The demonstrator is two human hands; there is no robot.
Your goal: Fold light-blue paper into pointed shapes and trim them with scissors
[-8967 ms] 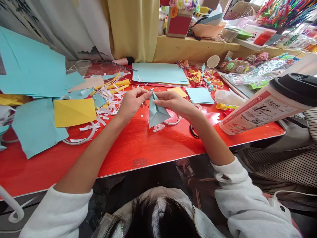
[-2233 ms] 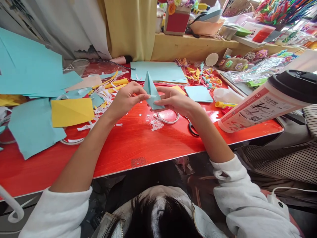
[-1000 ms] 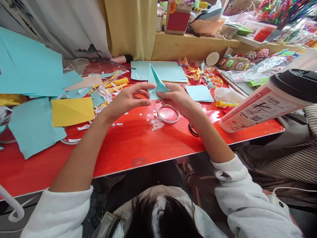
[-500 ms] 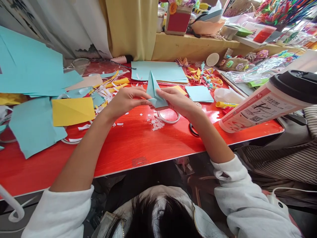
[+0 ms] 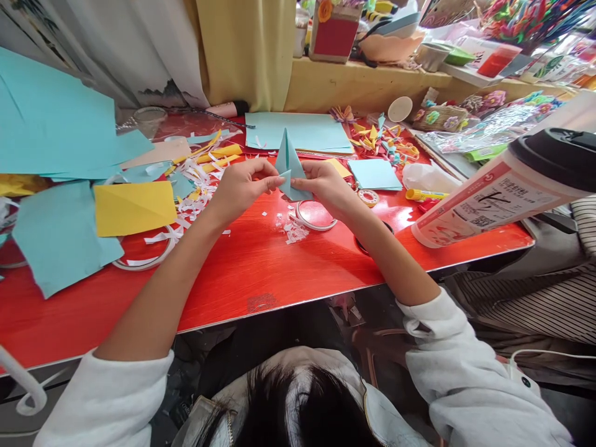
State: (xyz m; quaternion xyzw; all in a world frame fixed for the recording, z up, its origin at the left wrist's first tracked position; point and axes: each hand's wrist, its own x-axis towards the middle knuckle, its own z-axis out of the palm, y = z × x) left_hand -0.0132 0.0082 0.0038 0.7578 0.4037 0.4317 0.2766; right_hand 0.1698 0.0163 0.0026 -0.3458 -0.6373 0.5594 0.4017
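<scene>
A piece of folded light-blue paper [image 5: 287, 154], its pointed tip upward, is held between my two hands above the red table. My left hand [image 5: 246, 186] pinches a small flap at its lower left with thumb and forefinger. On the opposite side my right hand [image 5: 328, 185] grips the lower edge, thumb in front and fingers behind. A crease runs down the middle from the tip. Below the paper, a white ring [image 5: 316, 226] lies on the table beside some crumpled clear scraps [image 5: 296, 233].
Blue sheets [image 5: 56, 118], a yellow sheet [image 5: 135, 208] and paper shreds cover the left side. Small blue squares [image 5: 375, 174] and a tape roll [image 5: 368, 197] lie right of my hands. A tall lidded cup [image 5: 493, 195] leans near the right edge. A black ring [image 5: 359, 244] is under my right forearm.
My left fingers have pulled a small flap of the blue paper out toward the front. The paper has turned, so its central crease faces me. Both hands stay in nearly the same place.
</scene>
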